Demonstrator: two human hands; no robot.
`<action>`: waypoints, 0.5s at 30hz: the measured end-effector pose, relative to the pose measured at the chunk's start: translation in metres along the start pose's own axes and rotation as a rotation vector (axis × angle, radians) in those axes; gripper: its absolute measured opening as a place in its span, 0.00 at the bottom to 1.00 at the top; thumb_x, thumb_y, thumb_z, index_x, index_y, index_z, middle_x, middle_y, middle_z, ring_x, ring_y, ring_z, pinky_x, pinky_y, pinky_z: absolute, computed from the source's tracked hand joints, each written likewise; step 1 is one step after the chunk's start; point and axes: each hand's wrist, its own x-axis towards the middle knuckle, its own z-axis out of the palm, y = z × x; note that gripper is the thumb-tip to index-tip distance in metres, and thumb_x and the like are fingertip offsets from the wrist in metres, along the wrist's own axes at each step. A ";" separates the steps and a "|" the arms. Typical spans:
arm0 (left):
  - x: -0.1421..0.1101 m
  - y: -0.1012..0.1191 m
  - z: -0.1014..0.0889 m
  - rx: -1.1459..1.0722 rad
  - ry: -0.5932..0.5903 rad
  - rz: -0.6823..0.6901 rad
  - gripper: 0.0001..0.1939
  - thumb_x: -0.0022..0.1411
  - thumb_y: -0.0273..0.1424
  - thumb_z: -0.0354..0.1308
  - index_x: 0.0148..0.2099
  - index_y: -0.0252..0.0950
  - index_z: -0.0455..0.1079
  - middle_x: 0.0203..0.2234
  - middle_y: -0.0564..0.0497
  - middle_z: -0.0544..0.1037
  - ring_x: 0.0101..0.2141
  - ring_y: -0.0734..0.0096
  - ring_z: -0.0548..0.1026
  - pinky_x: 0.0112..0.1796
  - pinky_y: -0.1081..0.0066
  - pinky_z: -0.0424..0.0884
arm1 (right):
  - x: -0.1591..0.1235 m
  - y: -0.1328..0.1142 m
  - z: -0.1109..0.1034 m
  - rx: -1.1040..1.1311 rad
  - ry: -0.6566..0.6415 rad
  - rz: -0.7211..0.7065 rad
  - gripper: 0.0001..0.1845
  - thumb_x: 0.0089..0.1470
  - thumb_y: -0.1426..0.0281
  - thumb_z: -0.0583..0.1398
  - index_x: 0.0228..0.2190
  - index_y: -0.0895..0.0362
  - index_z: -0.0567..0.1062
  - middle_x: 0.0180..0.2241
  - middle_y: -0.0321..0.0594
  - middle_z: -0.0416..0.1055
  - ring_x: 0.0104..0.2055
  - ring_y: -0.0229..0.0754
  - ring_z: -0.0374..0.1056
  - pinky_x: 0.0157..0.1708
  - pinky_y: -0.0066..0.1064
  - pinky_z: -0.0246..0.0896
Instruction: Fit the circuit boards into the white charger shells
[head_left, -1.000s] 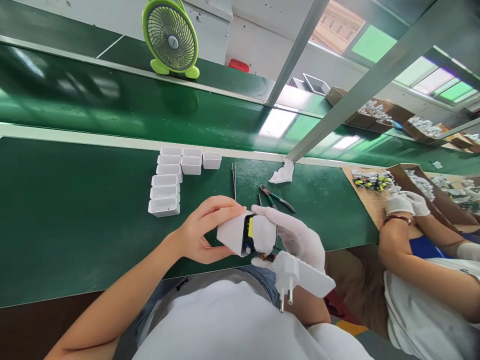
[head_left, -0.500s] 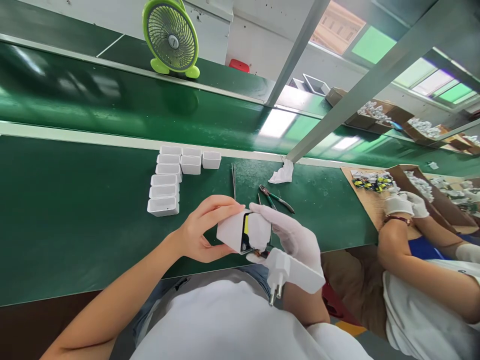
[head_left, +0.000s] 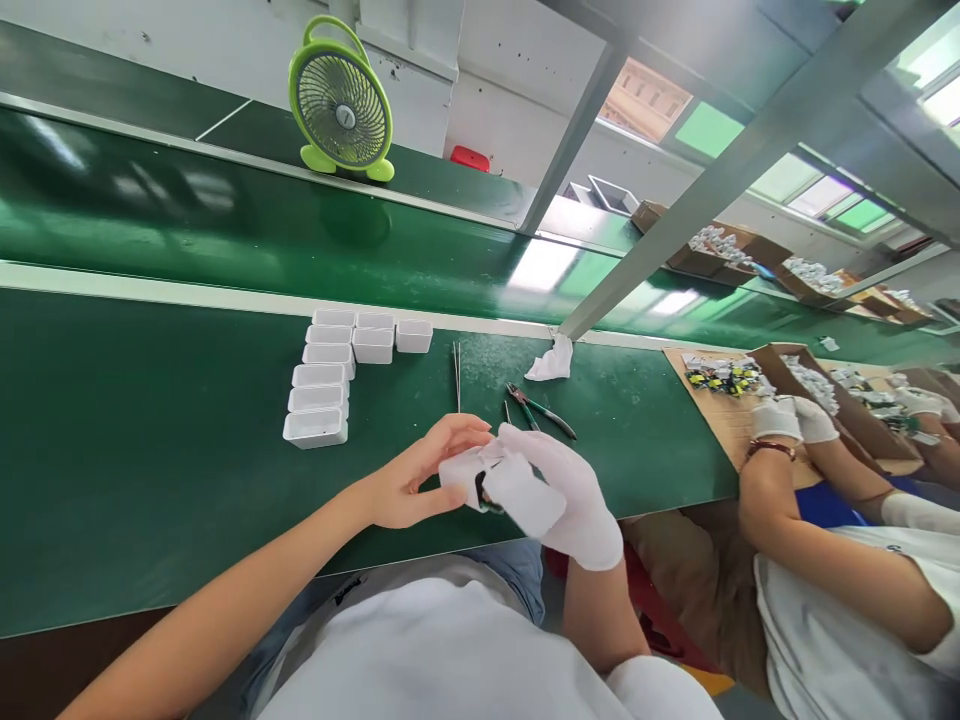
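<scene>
My bare left hand (head_left: pixel 420 478) grips a white plastic adapter case (head_left: pixel 459 472), thumb in front and fingers behind. My right hand (head_left: pixel 581 505), in a white glove, is closed around a white plug cover (head_left: pixel 529 497) that sits tilted at the case's open end. A dark gap with bits of the inner parts shows between the two pieces. The plug's pins are out of sight. Just beyond the hands lie tweezers (head_left: pixel 457 375) and green-handled pliers (head_left: pixel 544 411) on the green table (head_left: pixel 187 450).
Several open white plastic cases (head_left: pixel 316 428) stand in rows at the back left. A crumpled white cloth (head_left: pixel 553 359) lies by the metal post. On the right, a co-worker's gloved hands (head_left: pixel 791 418) are beside a cardboard box and circuit boards (head_left: pixel 724 376). A green fan (head_left: pixel 343 115) stands on the shelf.
The plug cover, which hung below my right hand with its pins showing, has swung up to the case's open end. The yellow inner part is now covered. The view has shifted slightly.
</scene>
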 end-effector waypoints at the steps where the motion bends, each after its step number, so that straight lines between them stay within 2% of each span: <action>1: 0.001 -0.002 -0.004 0.055 0.016 -0.031 0.32 0.68 0.43 0.59 0.69 0.45 0.53 0.61 0.39 0.66 0.58 0.51 0.70 0.57 0.51 0.70 | -0.006 0.006 0.008 -0.055 0.056 0.081 0.33 0.59 0.71 0.64 0.64 0.49 0.64 0.47 0.43 0.77 0.46 0.49 0.76 0.44 0.37 0.76; 4: 0.003 -0.008 -0.014 0.102 0.083 -0.127 0.33 0.69 0.48 0.56 0.70 0.47 0.51 0.66 0.41 0.60 0.66 0.48 0.60 0.66 0.45 0.55 | -0.025 0.027 0.038 -0.150 0.129 0.314 0.30 0.57 0.68 0.67 0.60 0.51 0.68 0.44 0.44 0.78 0.41 0.50 0.77 0.39 0.38 0.77; 6: 0.004 -0.014 -0.015 0.084 0.115 -0.201 0.33 0.70 0.51 0.52 0.71 0.48 0.51 0.65 0.42 0.63 0.64 0.50 0.62 0.66 0.45 0.55 | -0.034 0.040 0.055 -0.171 0.089 0.355 0.26 0.59 0.70 0.65 0.58 0.52 0.70 0.42 0.44 0.78 0.40 0.50 0.76 0.41 0.41 0.77; 8: 0.007 -0.020 -0.009 0.096 0.160 -0.275 0.32 0.70 0.51 0.51 0.70 0.48 0.52 0.61 0.43 0.67 0.62 0.52 0.66 0.64 0.47 0.58 | -0.039 0.048 0.068 -0.172 0.057 0.366 0.24 0.60 0.71 0.63 0.57 0.52 0.69 0.42 0.44 0.77 0.42 0.51 0.75 0.43 0.43 0.76; 10: 0.009 -0.025 -0.001 0.096 0.233 -0.317 0.31 0.71 0.50 0.51 0.70 0.47 0.53 0.57 0.44 0.71 0.58 0.54 0.69 0.61 0.50 0.62 | -0.042 0.051 0.073 -0.152 0.089 0.372 0.25 0.61 0.70 0.63 0.58 0.52 0.68 0.45 0.45 0.76 0.45 0.51 0.75 0.44 0.44 0.76; 12: 0.012 -0.029 0.006 0.083 0.329 -0.318 0.29 0.72 0.49 0.49 0.69 0.46 0.54 0.54 0.44 0.74 0.55 0.56 0.72 0.59 0.54 0.65 | -0.043 0.052 0.075 -0.116 0.146 0.312 0.23 0.62 0.70 0.62 0.58 0.51 0.67 0.48 0.46 0.75 0.47 0.50 0.75 0.46 0.43 0.76; 15: 0.014 -0.032 0.010 0.093 0.436 -0.309 0.24 0.73 0.47 0.48 0.65 0.43 0.64 0.54 0.45 0.76 0.53 0.59 0.75 0.58 0.57 0.67 | -0.045 0.052 0.076 -0.140 0.179 0.173 0.18 0.65 0.72 0.59 0.55 0.49 0.70 0.52 0.46 0.74 0.53 0.48 0.73 0.51 0.42 0.74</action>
